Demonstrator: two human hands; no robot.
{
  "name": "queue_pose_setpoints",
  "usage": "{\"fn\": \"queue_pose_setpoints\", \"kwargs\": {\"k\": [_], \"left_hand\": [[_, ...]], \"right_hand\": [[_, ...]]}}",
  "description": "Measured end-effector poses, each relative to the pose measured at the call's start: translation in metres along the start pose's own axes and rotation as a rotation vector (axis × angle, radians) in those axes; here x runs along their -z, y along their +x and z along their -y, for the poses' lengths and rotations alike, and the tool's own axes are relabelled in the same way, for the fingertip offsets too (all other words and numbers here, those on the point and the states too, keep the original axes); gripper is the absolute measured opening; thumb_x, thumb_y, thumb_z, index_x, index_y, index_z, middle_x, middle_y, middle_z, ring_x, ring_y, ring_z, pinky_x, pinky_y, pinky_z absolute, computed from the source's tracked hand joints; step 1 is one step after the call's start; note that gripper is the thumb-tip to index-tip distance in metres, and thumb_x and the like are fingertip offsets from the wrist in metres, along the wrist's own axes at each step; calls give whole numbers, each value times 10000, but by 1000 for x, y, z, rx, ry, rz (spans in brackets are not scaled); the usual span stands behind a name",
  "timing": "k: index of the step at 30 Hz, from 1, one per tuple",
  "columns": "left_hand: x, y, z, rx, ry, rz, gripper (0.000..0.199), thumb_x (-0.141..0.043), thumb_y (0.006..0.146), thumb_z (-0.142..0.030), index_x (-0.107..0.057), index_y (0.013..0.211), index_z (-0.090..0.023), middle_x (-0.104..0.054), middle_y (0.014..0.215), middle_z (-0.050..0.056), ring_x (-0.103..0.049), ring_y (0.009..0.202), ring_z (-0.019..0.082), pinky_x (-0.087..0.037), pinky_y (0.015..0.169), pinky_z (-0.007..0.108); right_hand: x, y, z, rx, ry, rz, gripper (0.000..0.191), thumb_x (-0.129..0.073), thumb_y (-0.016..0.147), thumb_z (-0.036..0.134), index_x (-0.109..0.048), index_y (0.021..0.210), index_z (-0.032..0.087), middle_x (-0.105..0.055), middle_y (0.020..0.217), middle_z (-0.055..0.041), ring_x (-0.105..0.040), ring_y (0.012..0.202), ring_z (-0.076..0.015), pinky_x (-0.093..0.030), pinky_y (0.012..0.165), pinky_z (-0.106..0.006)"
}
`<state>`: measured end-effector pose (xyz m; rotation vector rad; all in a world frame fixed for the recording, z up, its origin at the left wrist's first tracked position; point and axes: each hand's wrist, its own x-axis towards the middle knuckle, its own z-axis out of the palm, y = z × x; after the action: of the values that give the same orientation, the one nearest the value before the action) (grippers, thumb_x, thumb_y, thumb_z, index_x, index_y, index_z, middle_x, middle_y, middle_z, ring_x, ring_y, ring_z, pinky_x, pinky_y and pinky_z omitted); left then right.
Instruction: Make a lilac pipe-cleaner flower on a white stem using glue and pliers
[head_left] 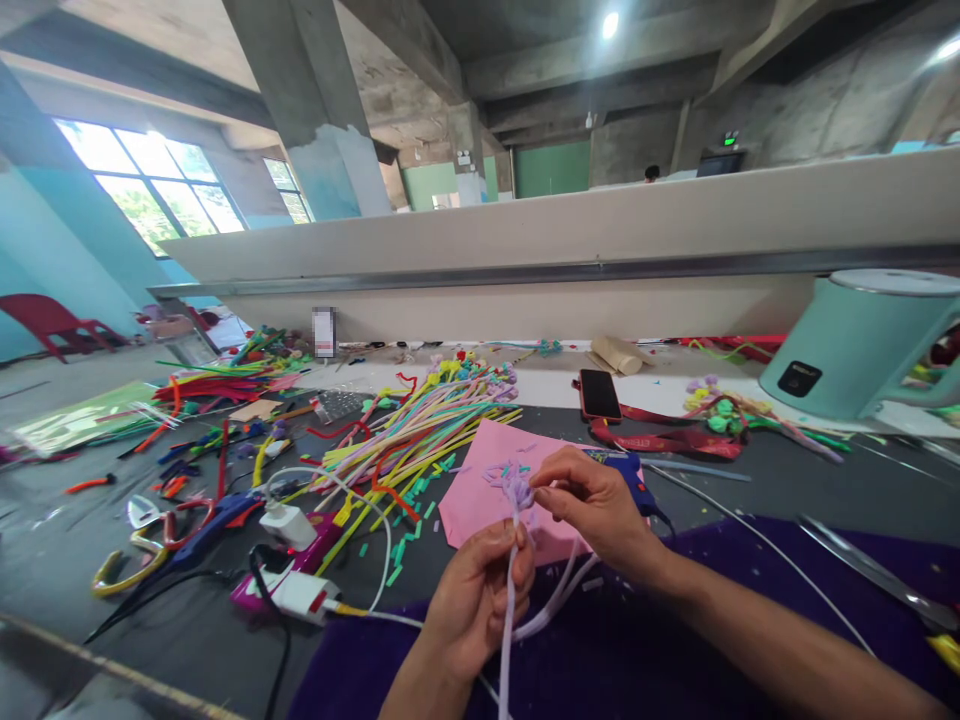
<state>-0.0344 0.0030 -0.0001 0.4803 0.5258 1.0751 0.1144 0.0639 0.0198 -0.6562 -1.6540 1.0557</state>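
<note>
Beyond the worktable, a long pale panel is stretching from left to right, blocking most of the room; just the top of a person's head is showing over it. The dark worktable is running out of sight on the right, and a purple cloth is covering its near side. At the far right a mint-green jug is standing, its handle cut off and its bulk screening whatever is lying behind. Left of the middle, a bundle of coloured stems is sprawling, while a pink sheet is lying beyond the hands, partly covered by them.

From the near right, the right hand is pinching narrowly at the right edge of a lilac cluster, its fingertips hiding the bit between them. Lower down, the left hand is gripping the lilac stem just below that cluster, folded fingers hiding part of it. A blue tool is poking out behind the right hand, too covered to make out. Farther off, a phone is lying face up; at left, pliers are resting among clutter. Tiny green snippets are scattering beside the sheet.
</note>
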Motion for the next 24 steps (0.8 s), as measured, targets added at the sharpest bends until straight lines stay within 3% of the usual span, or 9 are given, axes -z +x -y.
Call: {"fn": "queue_pose_setpoints", "kwargs": {"k": [12, 18, 24], "left_hand": [[2, 0, 0, 23, -2, 15, 62, -514, 760, -176, -536, 726, -129, -491, 499, -24, -310, 304, 12, -161, 274, 107], [5, 1, 1, 54, 18, 22, 81, -498, 782, -190, -528, 734, -131, -486, 494, -29, -297, 287, 5, -161, 268, 106], [3, 1, 3, 50, 14, 17, 65, -517, 764, -191, -532, 739, -133, -493, 486, -27, -288, 287, 7, -154, 261, 106]], "right_hand": [[2, 2, 0, -15, -36, 30, 105, -571, 799, 238, -668, 821, 201, -554, 765, -14, -517, 625, -111, -424, 514, -208], [10, 2, 8, 179, -151, 104, 219, -497, 853, 231, -655, 1003, 255, -575, 988, -44, -528, 940, -173, -426, 821, -308], [7, 0, 7, 187, -193, 142, 222, -491, 856, 221, -662, 993, 251, -557, 1030, -43, -521, 970, -170, -414, 835, -296]]}}
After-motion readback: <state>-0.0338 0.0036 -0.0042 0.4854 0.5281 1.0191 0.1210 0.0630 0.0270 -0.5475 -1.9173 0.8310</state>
